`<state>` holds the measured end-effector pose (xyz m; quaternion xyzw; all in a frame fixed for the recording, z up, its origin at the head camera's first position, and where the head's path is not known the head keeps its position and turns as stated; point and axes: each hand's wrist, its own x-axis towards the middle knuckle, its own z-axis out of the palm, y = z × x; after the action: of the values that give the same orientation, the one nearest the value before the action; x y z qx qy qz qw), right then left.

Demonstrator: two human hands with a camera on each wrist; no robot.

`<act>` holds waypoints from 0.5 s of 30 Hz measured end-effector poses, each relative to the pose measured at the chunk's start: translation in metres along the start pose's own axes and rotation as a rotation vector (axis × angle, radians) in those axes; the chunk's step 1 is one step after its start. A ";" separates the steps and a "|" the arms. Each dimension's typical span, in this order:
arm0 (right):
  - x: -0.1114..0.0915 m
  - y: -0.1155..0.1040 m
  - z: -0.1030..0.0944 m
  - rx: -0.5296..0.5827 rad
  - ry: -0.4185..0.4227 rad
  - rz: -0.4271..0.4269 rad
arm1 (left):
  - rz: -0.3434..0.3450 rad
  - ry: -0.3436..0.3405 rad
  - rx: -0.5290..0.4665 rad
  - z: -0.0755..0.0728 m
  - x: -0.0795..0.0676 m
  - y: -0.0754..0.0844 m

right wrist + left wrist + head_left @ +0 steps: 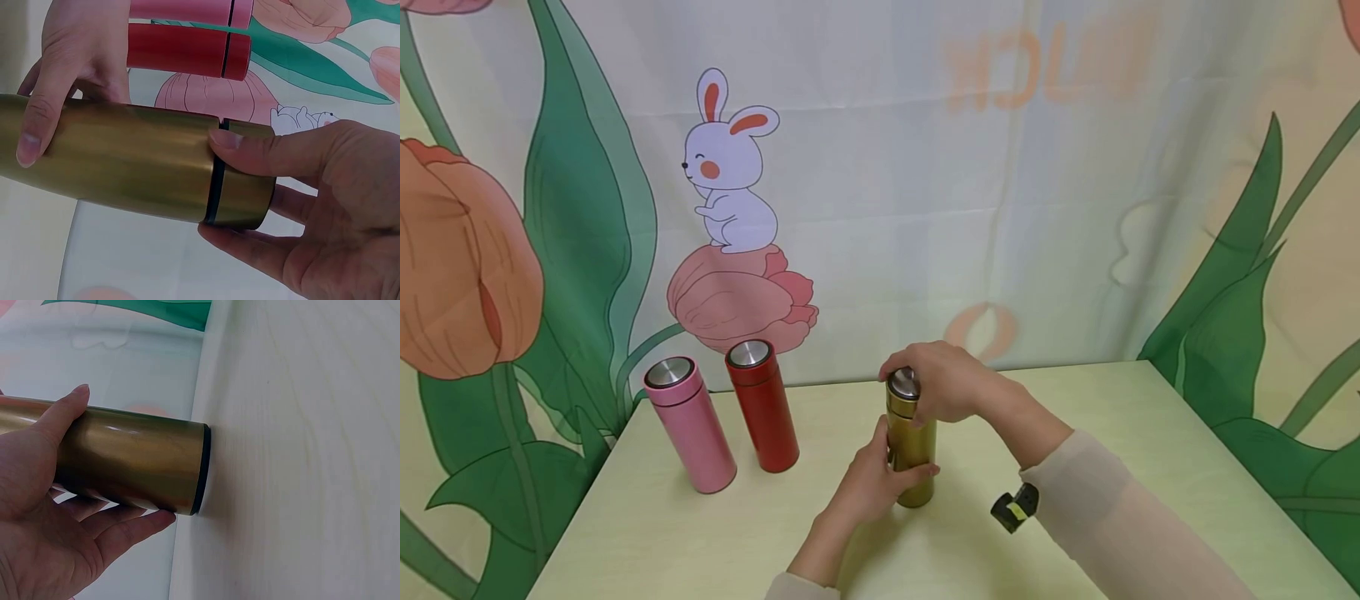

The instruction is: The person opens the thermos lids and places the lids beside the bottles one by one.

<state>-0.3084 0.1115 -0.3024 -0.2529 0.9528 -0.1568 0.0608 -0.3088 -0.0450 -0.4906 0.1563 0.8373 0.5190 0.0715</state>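
A gold thermos (913, 454) stands about upright on the table, its dark base rim meeting the tabletop in the left wrist view. My left hand (871, 483) holds the lower part of its body, thumb on one side and fingers round the other. Up at the top, my right hand (951, 382) grips the gold lid (247, 181), with the silver top disc partly showing between the fingers. A black ring separates lid from body in the right wrist view. Some fingers of both hands are hidden behind the thermos.
To the left stand a red thermos (765, 417) and a pink thermos (694, 437), both with lids on. The pale wooden table (1075, 517) ends at a printed curtain (880, 208) behind. A small black device (1015, 508) sits at my right wrist.
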 end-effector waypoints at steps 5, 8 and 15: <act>0.000 0.003 0.000 0.047 -0.029 -0.006 | 0.000 -0.001 -0.001 0.000 0.000 -0.001; 0.000 0.004 0.000 0.070 -0.038 0.001 | -0.001 -0.001 -0.001 0.000 0.000 -0.001; 0.000 0.006 0.000 0.093 -0.039 -0.003 | -0.001 0.003 0.012 0.000 0.000 -0.001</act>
<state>-0.3111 0.1163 -0.3048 -0.2543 0.9426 -0.1963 0.0907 -0.3087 -0.0451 -0.4918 0.1558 0.8406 0.5141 0.0695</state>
